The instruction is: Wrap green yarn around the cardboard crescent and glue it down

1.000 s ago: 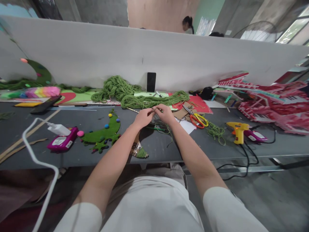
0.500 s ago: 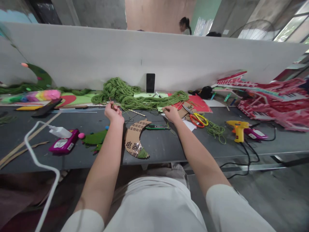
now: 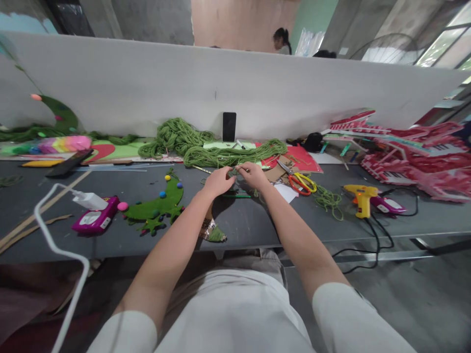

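My left hand (image 3: 218,181) and my right hand (image 3: 252,175) meet over the middle of the grey table (image 3: 257,223), fingertips pinched together on a thin strand of green yarn (image 3: 233,172). The strand runs back toward the long green yarn bundle (image 3: 235,153) just behind the hands. Under my left forearm lies a cardboard crescent (image 3: 210,228), mostly hidden, with green yarn at its tip. A green felt crescent with coloured pompoms (image 3: 158,203) lies to the left of my left hand.
Red-and-yellow scissors (image 3: 301,182) and a yellow glue gun (image 3: 362,200) lie right of the hands. A magenta device (image 3: 96,218) with a white charger sits left. A black phone (image 3: 229,126) leans on the white partition. Pink-red craft pieces (image 3: 412,152) pile at the right.
Half a second ago my left hand was out to the left, pulling the strand taut. It has swung back right to meet my right hand, again covering the cardboard crescent.
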The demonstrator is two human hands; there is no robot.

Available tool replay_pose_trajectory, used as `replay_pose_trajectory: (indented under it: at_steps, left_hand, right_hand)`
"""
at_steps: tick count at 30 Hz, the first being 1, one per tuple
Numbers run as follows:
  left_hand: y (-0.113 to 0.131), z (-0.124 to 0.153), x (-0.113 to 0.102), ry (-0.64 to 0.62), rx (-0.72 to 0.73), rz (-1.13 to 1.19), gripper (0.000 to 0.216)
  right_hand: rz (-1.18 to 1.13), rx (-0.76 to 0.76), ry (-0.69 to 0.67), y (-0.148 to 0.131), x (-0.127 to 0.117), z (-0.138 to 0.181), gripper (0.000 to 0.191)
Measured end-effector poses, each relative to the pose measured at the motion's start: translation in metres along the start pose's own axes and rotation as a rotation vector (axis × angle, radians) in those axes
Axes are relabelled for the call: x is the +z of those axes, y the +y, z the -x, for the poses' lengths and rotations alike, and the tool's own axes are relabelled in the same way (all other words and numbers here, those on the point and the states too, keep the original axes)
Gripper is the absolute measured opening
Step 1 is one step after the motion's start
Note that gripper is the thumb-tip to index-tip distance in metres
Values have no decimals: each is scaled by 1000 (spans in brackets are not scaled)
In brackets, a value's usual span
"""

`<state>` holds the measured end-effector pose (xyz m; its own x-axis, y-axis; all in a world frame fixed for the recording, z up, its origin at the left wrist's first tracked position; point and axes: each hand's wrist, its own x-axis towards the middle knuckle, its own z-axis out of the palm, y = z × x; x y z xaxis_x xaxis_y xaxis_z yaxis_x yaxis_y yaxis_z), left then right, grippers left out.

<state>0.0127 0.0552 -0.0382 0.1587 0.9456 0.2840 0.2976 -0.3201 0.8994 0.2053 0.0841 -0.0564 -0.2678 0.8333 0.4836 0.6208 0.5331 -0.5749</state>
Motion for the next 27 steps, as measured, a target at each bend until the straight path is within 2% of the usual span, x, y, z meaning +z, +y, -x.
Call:
replay_pose_trajectory:
  at_steps: [3,7,11,14,17,20,27]
  left_hand:
    - [-4,-4,7,-32,6,-35,9]
    - [-3,-8,9,19,31,44,15]
    - [2,-15,-13,253,33,249,15]
    - [2,-19,-45,508,-6,446,17]
    - [-1,-19,-77,711,-37,617,19]
    - [-2,-16,-95,849,-70,743,20]
    - [6,-12,-111,1073,-87,895,12]
  right_hand:
    - [8,-26,-11,-3,1,0,27]
    - [21,-53,-26,-9,0,-1,30]
    - [62,-29,-36,-6,-4,0,33]
    - [100,24,-47,3,-7,1,35]
    - [123,77,-44,11,-10,2,33]
    - [133,110,-37,14,-11,2,30]
    - [175,201,-1,21,-15,2,30]
